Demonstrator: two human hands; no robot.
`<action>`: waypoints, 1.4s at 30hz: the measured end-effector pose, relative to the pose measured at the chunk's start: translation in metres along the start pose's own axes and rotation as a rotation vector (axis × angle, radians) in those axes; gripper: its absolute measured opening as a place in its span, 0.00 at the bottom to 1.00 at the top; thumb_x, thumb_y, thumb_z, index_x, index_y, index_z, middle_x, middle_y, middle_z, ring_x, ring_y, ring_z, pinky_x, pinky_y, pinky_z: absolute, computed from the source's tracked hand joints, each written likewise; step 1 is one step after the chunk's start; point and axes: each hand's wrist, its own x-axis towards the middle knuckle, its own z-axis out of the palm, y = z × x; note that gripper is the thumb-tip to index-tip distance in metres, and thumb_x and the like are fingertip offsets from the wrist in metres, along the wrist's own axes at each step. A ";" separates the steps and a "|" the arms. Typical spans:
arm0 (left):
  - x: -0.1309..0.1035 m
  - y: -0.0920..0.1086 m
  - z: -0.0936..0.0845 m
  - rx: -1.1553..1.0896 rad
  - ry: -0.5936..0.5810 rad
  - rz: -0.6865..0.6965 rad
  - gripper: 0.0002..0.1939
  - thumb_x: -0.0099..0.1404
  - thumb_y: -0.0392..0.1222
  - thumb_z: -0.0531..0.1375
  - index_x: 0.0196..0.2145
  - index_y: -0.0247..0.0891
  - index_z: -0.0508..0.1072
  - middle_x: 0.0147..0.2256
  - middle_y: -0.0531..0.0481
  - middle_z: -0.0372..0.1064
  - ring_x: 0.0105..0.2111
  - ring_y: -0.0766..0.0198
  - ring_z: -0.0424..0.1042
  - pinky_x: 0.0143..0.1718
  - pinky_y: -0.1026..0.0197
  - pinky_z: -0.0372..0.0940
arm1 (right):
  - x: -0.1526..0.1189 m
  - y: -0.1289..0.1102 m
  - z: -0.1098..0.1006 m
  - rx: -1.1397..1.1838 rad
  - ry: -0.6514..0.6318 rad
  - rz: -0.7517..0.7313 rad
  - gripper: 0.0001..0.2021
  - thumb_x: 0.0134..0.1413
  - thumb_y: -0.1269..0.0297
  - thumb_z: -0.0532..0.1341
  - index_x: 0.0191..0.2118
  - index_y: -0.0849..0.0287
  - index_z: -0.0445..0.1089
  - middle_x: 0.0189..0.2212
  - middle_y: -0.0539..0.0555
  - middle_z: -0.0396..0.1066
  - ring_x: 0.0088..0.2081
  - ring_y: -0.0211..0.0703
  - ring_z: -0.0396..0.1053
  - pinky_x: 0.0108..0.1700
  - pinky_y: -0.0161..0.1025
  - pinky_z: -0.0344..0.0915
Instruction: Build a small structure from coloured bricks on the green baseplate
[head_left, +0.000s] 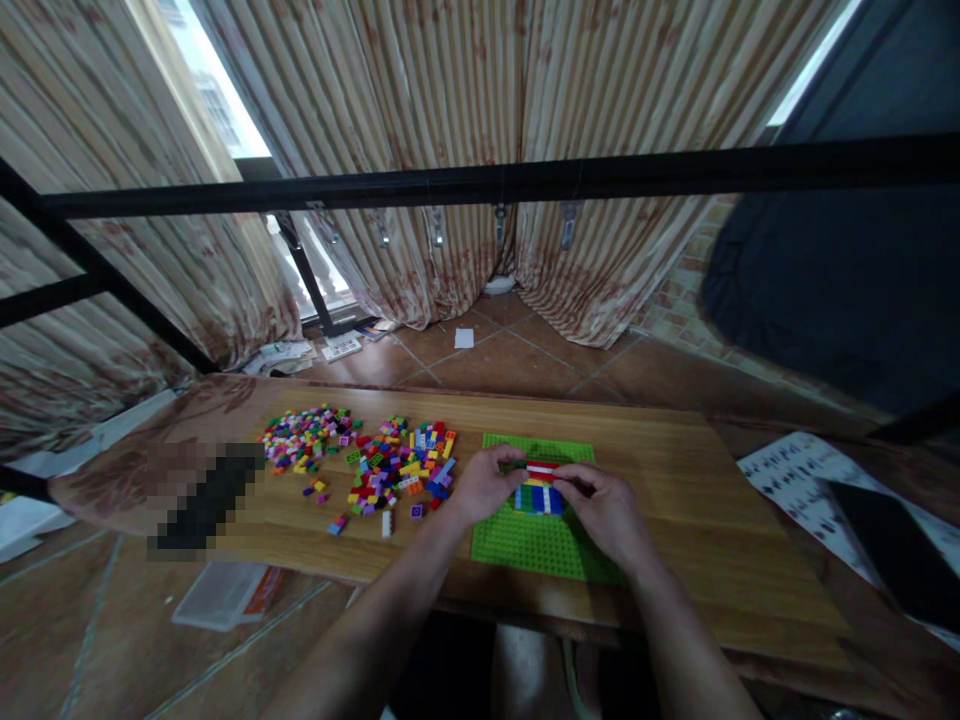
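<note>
A green studded baseplate (pixel 525 545) lies on the wooden table. On it stands a small build of coloured bricks (pixel 538 498), with blue and white at the near side and yellow and red farther back. My left hand (pixel 487 485) is at the build's left edge, fingers closed around something too small to make out. From the right, my right hand (pixel 604 505) pinches at the right end of the red brick (pixel 541 467) on top. Whether the brick is attached beneath cannot be seen.
Loose bricks lie in two piles, a smaller-piece pile (pixel 307 435) and a nearer pile (pixel 390 470), left of the baseplate. A black metal bar (pixel 450 190) crosses beyond the table (pixel 697 520). A dark tablet-like object (pixel 892 550) lies on printed paper at right.
</note>
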 end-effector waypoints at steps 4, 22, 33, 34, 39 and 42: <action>0.002 0.000 0.001 -0.006 -0.008 -0.017 0.11 0.57 0.35 0.61 0.39 0.35 0.76 0.35 0.50 0.75 0.38 0.63 0.73 0.44 0.61 0.67 | 0.001 0.004 0.001 -0.010 0.015 0.002 0.11 0.51 0.55 0.59 0.34 0.54 0.76 0.33 0.53 0.75 0.35 0.45 0.71 0.40 0.42 0.67; 0.007 0.004 0.005 0.028 -0.009 -0.107 0.10 0.55 0.35 0.60 0.36 0.36 0.77 0.32 0.52 0.76 0.32 0.65 0.72 0.35 0.65 0.66 | 0.007 0.013 0.008 0.113 0.115 0.176 0.17 0.47 0.49 0.61 0.35 0.57 0.76 0.33 0.55 0.78 0.35 0.48 0.73 0.40 0.44 0.68; 0.014 0.005 0.009 -0.019 0.017 -0.210 0.10 0.49 0.30 0.61 0.32 0.34 0.78 0.26 0.53 0.74 0.26 0.67 0.70 0.31 0.66 0.65 | 0.009 0.011 0.010 0.117 0.143 0.237 0.16 0.43 0.50 0.64 0.34 0.56 0.77 0.30 0.54 0.78 0.32 0.47 0.74 0.38 0.45 0.68; 0.015 0.005 0.010 -0.026 0.016 -0.216 0.11 0.48 0.30 0.61 0.31 0.34 0.78 0.26 0.54 0.74 0.26 0.67 0.70 0.31 0.65 0.65 | 0.009 0.010 0.010 0.120 0.145 0.245 0.16 0.43 0.50 0.64 0.34 0.56 0.77 0.30 0.54 0.78 0.32 0.47 0.74 0.39 0.45 0.68; 0.016 0.001 0.011 -0.068 0.023 -0.232 0.11 0.47 0.29 0.61 0.31 0.33 0.78 0.25 0.53 0.73 0.25 0.67 0.69 0.30 0.65 0.65 | 0.010 0.012 0.011 0.115 0.153 0.241 0.16 0.42 0.51 0.65 0.33 0.56 0.77 0.30 0.54 0.78 0.32 0.47 0.73 0.38 0.45 0.67; 0.015 0.001 0.011 -0.104 0.024 -0.221 0.10 0.48 0.29 0.61 0.31 0.33 0.77 0.25 0.53 0.73 0.25 0.67 0.69 0.31 0.65 0.65 | 0.009 0.014 0.011 0.119 0.150 0.234 0.17 0.42 0.50 0.64 0.34 0.56 0.77 0.30 0.54 0.78 0.32 0.47 0.73 0.37 0.44 0.67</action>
